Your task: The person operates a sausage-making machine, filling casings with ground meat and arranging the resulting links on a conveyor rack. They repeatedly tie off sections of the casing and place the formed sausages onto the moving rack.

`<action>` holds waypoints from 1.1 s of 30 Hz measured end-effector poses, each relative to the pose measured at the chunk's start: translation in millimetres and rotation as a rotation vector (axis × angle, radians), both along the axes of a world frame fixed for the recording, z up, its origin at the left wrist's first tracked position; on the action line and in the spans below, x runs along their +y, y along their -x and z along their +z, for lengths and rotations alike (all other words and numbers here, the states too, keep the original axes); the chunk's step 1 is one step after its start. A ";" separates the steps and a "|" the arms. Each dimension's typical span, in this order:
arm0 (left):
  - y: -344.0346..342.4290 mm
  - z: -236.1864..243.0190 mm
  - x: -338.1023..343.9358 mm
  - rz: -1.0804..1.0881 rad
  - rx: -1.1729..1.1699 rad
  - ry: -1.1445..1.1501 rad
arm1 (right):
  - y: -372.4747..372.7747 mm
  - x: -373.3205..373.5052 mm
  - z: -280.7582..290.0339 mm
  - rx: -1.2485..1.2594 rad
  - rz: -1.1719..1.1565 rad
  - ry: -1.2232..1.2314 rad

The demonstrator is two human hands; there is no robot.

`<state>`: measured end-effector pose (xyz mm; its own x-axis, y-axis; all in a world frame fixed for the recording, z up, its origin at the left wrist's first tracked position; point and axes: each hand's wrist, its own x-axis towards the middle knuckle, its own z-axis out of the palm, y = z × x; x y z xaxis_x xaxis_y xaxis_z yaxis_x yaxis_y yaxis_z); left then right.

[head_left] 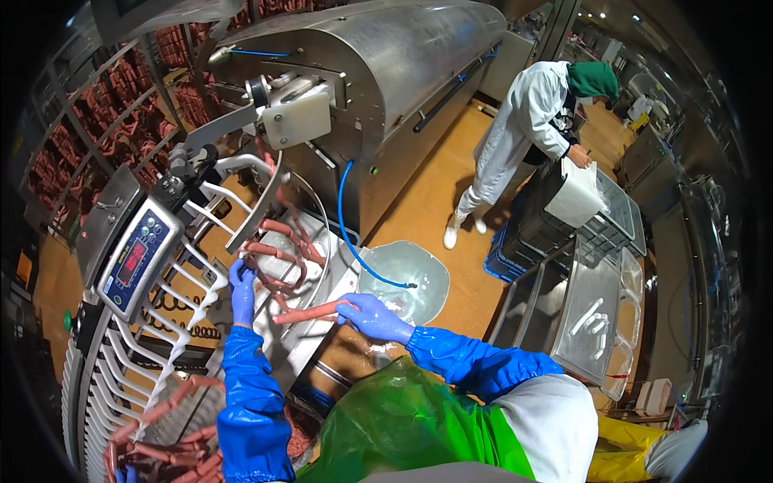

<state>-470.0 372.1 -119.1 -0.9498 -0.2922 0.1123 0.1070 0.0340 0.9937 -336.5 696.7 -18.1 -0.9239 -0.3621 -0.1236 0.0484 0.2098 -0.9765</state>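
Note:
My right hand (369,315), in a blue glove, grips a pale pink sausage (310,313) held roughly level over the steel work area. My left hand (242,294) is raised beside the white rods of a rack (161,346), its fingers curled; what is in them I cannot make out. More linked sausages (270,249) lie in loops just beyond it, below the steel machine's outlet (294,121). A scale with a red display (137,259) stands at the left. A pile of sausage links (177,447) lies at the lower left, with part of another blue glove (127,474) beside it.
A large steel machine (386,64) fills the top middle. A water tub (415,270) with a blue hose sits on the floor. A person in white (515,137) bends over stacked crates (620,213) beside a steel cart (576,322). Racks of sausages (97,121) stand upper left.

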 end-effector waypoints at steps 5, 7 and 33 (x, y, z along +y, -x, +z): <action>-2.7 -26.5 -9.1 -0.249 0.012 0.007 | 1.9 -7.7 1.6 -0.097 0.038 0.132; -19.9 -14.8 8.9 -0.279 -0.003 -0.047 | 3.7 -13.7 -1.2 -0.110 0.027 0.159; -258.0 26.0 -80.7 0.157 -0.163 0.555 | 28.6 -229.8 -70.8 -0.046 0.526 -0.236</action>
<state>-212.0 291.4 -93.1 -0.9176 -0.3700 0.1453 -0.0934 0.5561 0.8259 -365.1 466.8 -88.9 -0.6185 -0.7295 -0.2921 -0.0806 0.4287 -0.8999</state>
